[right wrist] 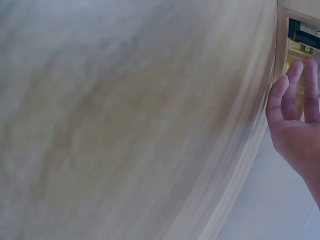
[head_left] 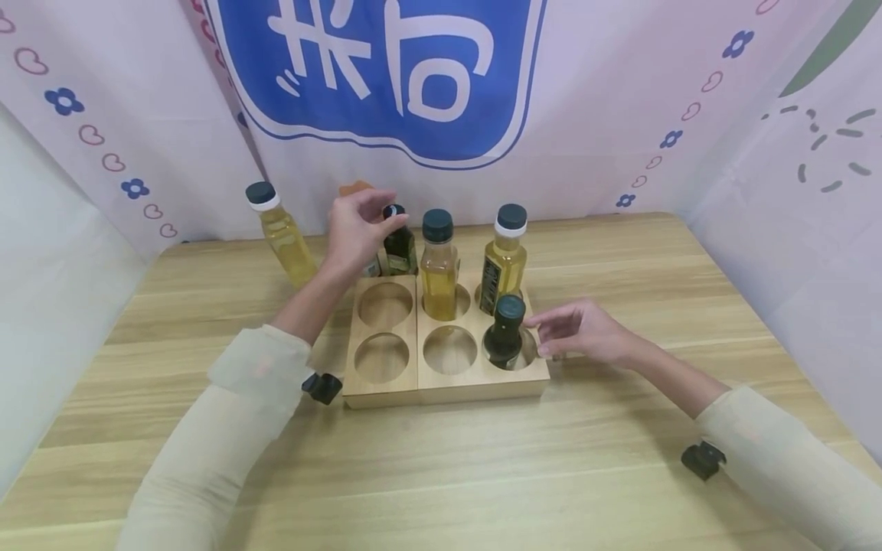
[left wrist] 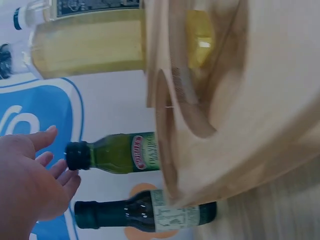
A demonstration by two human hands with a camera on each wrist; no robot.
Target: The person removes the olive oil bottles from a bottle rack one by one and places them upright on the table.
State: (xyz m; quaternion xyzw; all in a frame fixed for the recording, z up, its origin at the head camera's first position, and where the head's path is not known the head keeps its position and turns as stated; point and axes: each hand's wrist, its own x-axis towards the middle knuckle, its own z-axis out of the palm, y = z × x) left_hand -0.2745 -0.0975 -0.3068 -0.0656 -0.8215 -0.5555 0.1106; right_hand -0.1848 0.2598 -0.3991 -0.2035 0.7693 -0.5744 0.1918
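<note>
My left hand [head_left: 357,233] reaches behind the wooden rack, fingers loosely bent around the black cap of a small green bottle [left wrist: 115,152]; whether they touch it I cannot tell. A second dark bottle [left wrist: 132,215] stands beside it, mostly hidden by that hand in the head view. My right hand [head_left: 582,330] is beside a dark bottle [head_left: 505,340] in the rack's front right hole, fingers extended and not wrapped around it. The rack [head_left: 386,398] also holds a yellow oil bottle [head_left: 439,279] at back middle and another oil bottle [head_left: 503,260] at back right.
A tall oil bottle [head_left: 289,245] with a dark cap stands left of the rack. Both left holes and the front middle hole of the rack show bare wood. Behind the wooden table [head_left: 441,474] hangs a white cloth [head_left: 579,145] with a blue sign.
</note>
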